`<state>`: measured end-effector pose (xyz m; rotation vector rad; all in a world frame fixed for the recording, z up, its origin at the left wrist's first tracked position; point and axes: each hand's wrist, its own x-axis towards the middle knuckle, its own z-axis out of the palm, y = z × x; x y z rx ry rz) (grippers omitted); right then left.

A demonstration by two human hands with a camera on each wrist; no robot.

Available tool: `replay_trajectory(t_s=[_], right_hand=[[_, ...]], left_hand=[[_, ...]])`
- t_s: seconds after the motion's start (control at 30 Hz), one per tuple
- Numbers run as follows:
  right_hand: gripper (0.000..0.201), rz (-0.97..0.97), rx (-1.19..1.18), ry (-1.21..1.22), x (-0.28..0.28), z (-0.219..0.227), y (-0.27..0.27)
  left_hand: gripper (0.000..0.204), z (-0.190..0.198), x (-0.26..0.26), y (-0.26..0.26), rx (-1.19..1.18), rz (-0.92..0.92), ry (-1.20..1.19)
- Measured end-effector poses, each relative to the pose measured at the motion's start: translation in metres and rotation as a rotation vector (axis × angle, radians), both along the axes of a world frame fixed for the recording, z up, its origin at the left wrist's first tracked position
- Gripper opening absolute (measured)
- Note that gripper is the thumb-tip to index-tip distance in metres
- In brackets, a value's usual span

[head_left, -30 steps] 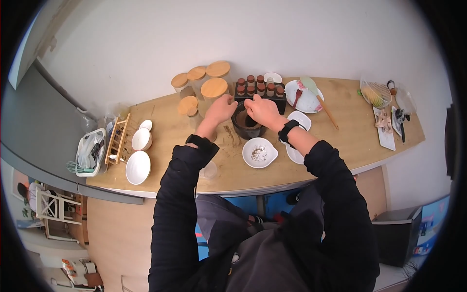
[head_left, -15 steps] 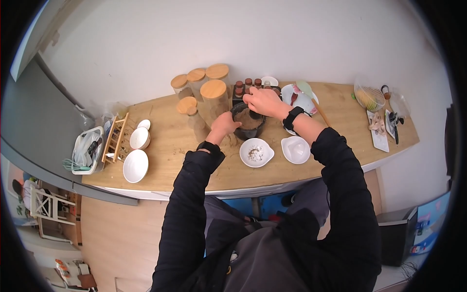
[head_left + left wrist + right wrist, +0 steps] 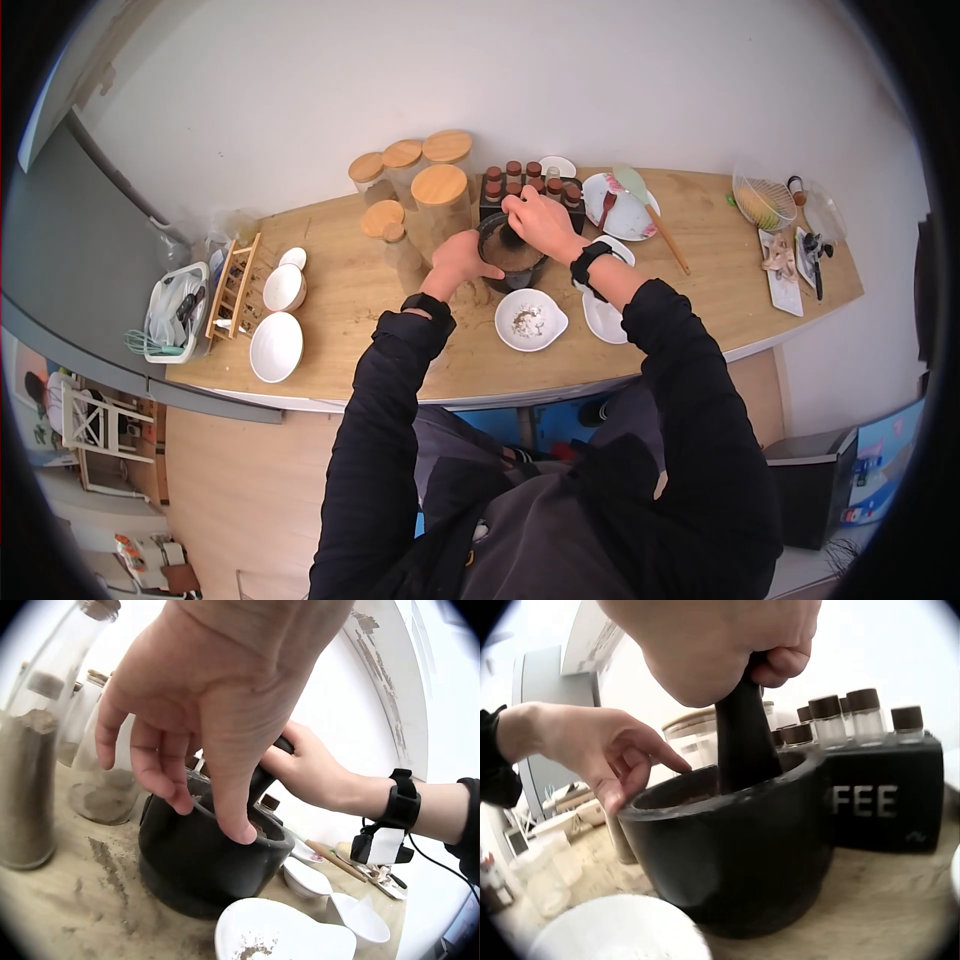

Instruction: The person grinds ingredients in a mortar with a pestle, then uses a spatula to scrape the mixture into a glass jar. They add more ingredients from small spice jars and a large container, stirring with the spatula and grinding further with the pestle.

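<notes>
A black mortar (image 3: 727,855) stands on the wooden counter with brown powder (image 3: 512,255) inside. Its black pestle (image 3: 744,739) leans down into the bowl, gripped near the top by my right hand (image 3: 543,222). At the mortar's left side, my left hand (image 3: 462,260) holds the rim, the thumb at the near edge and the index finger reaching toward the far edge. Just in front is a white spouted bowl (image 3: 530,321) with white and brown bits in it. The pestle's lower end is hidden inside the mortar.
Jars with wooden lids (image 3: 440,186) and a corked bottle (image 3: 399,250) of brown powder stand left of the mortar. Behind it is a black rack (image 3: 885,802) of small jars. To the right lie more white bowls (image 3: 606,318) and a plate (image 3: 630,222) with utensils.
My left hand has come down from above the mortar to its left rim. My right hand stays over the mortar, shifting slightly with the pestle.
</notes>
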<state>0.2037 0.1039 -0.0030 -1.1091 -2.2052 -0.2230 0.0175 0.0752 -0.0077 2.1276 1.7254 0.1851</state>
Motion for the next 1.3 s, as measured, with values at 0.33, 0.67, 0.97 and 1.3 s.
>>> replay_trajectory(t_s=[0.33,0.67,0.97,1.3], right_hand=[[0.006,0.183,-0.136,-0.258,0.004,0.011,0.008],[0.006,0.13,-0.194,-0.026,-0.002,-0.002,-0.002],[0.007,0.088,-0.072,-0.101,0.0,-0.001,0.009],[0.008,0.101,-0.11,-0.143,0.001,0.0,-0.006]], left_hand=[[0.062,0.028,0.006,0.0,0.021,-0.044,0.187],[0.043,0.034,0.013,0.021,-0.224,-0.114,0.196],[0.03,0.036,0.019,0.023,-0.288,-0.099,0.207],[0.074,0.04,0.03,0.022,-0.255,-0.015,0.387]])
